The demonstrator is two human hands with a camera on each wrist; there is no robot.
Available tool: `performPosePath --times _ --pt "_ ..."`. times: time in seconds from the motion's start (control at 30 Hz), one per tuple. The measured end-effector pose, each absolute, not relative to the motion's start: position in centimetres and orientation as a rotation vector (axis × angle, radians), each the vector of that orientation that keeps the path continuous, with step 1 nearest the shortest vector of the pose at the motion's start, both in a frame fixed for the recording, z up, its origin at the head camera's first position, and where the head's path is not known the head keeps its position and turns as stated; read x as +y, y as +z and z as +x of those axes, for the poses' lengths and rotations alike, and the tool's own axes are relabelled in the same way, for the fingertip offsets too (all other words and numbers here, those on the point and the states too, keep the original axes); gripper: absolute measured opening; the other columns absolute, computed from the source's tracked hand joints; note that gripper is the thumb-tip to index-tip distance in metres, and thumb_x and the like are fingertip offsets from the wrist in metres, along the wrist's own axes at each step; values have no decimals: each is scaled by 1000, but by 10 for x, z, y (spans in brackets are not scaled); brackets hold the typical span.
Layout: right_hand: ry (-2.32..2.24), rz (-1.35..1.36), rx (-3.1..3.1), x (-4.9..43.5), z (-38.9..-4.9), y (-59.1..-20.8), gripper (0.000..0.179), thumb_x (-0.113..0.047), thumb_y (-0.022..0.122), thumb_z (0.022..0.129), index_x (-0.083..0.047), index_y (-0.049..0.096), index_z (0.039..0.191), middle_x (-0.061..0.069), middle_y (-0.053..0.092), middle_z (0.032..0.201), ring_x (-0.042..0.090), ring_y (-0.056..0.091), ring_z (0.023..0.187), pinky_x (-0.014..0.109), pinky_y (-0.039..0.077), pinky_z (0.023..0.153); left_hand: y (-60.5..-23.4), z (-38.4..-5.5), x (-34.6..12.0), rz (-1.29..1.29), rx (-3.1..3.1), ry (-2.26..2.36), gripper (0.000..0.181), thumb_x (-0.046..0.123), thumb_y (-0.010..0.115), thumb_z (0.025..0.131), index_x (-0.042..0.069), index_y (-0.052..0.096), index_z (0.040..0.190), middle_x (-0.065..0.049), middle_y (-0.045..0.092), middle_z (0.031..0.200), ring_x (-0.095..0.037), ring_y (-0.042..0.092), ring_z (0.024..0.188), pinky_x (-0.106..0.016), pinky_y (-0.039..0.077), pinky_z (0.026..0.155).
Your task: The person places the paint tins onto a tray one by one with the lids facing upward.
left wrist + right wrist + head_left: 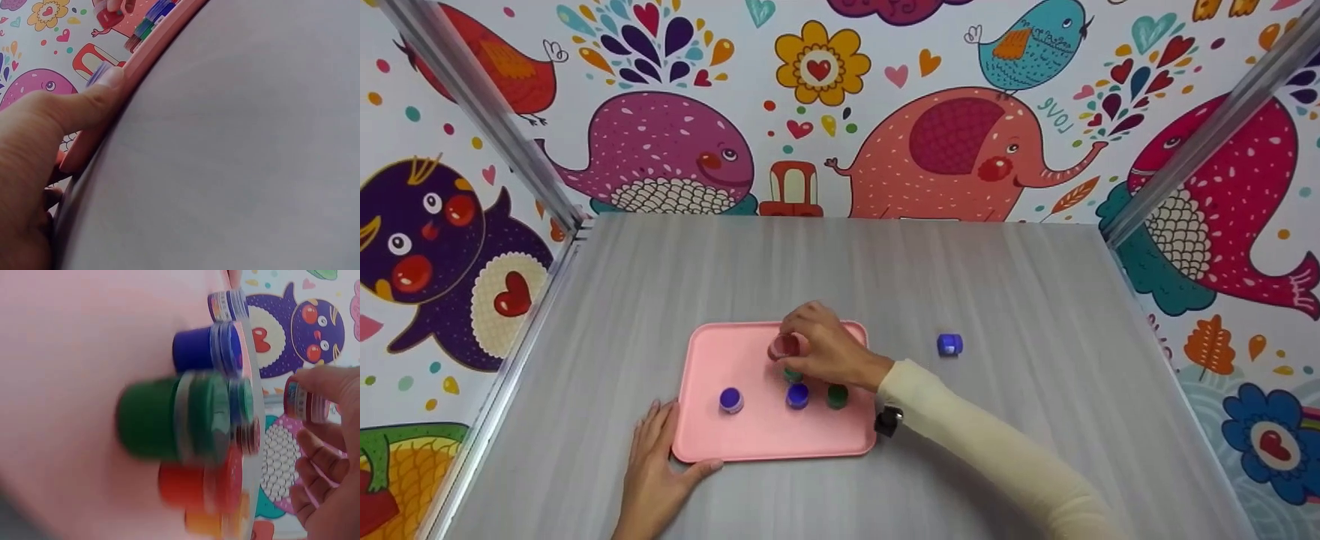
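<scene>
My right hand (829, 345) is over the back part of a pink tray (765, 442). Between its thumb and fingers it pinches a small red paint jar (304, 403) with a clear lid and a printed label. At the tray's front left corner, my left hand (656, 469) holds the rim, thumb (93, 101) over the front edge and fingers along the left side. On the tray stand a purple jar (731, 400), a blue jar (798, 396) and a dark green jar (838, 397). Another green jar (793, 374) is partly hidden under my right hand.
A blue jar (950, 345) lies on the grey table (997, 285), right of the tray. In the right wrist view, a red jar (199, 486), an orange jar (216, 520) and a brown jar (247, 436) also stand on the tray. Patterned walls with metal posts (1200, 142) enclose the table.
</scene>
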State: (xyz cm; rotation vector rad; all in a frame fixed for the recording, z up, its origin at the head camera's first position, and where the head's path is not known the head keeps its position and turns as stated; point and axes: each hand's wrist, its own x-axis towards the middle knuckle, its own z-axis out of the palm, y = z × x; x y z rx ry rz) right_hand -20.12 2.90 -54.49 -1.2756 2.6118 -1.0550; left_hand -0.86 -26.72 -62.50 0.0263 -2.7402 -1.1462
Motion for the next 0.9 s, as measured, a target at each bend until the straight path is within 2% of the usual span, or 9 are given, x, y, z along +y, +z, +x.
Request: performPosePath --times 0.17,0.33,0.57,0.9 --pt "-929 -1266 2658 5 -199 -547 31 -27 89 95 -10 77 119 3 71 127 21 55 123 37 48 103 -624 -10 -266 58 -2778 -1158 116 50 97 80 -7 42 164 -30 43 166 -55 24 161 -58 3 138" --pt "-844 -1237 2673 -13 -198 -554 31 -30 90 94 -11 79 116 2 71 124 20 54 126 36 46 106 -624 -9 -267 58 -2777 -1155 115 49 98 80 -7 43 164 -29 43 166 -54 24 161 -54 2 139" --pt "-731 -1253 2694 -31 -195 -560 26 -35 88 96 -14 79 109 -1 70 121 19 52 125 35 45 106 -623 -9 -269 78 -2796 -1164 117 51 98 79 -6 42 165 -28 42 167 -53 23 161 -56 3 138" --pt "-558 -1274 2773 -45 -196 -572 27 -39 83 99 -16 78 111 -1 69 122 19 53 124 37 45 107 -622 -9 -268 67 -2794 -1148 118 52 97 80 -7 41 165 -29 44 166 -54 24 161 -58 5 138"
